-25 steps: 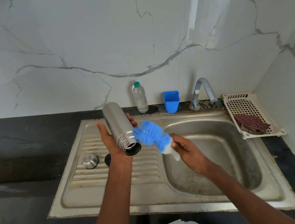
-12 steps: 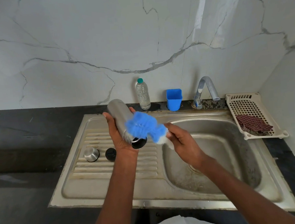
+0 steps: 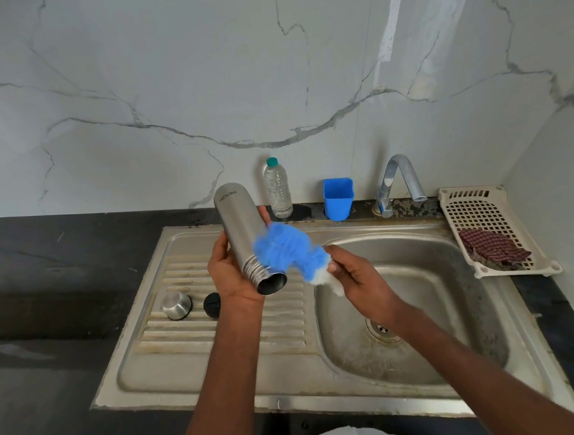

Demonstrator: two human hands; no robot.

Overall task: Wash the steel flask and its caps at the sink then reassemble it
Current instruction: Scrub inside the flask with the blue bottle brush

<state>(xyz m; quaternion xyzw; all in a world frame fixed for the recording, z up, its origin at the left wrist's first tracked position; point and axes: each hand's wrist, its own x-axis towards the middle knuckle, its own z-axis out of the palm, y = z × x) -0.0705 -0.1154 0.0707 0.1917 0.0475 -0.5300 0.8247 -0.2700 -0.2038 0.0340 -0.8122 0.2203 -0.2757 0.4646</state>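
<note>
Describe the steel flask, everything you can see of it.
The steel flask is a brushed-metal cylinder with its caps off. It is tilted, open threaded mouth toward the camera, base toward the wall. Upside-down lettering sits near the base. The left hand grips its middle over the drainboard, while the blue brush in the right hand rubs its side near the threads.

Two caps (image 3: 176,305) on drainboard (image 3: 219,339), left of basin (image 3: 423,309).

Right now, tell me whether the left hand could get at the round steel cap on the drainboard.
Probably not at once: the left hand is wrapped around the steel flask. The round steel cap lies bare on the drainboard just below and left of it, nothing between, so once the flask is put down the way looks free.
</note>
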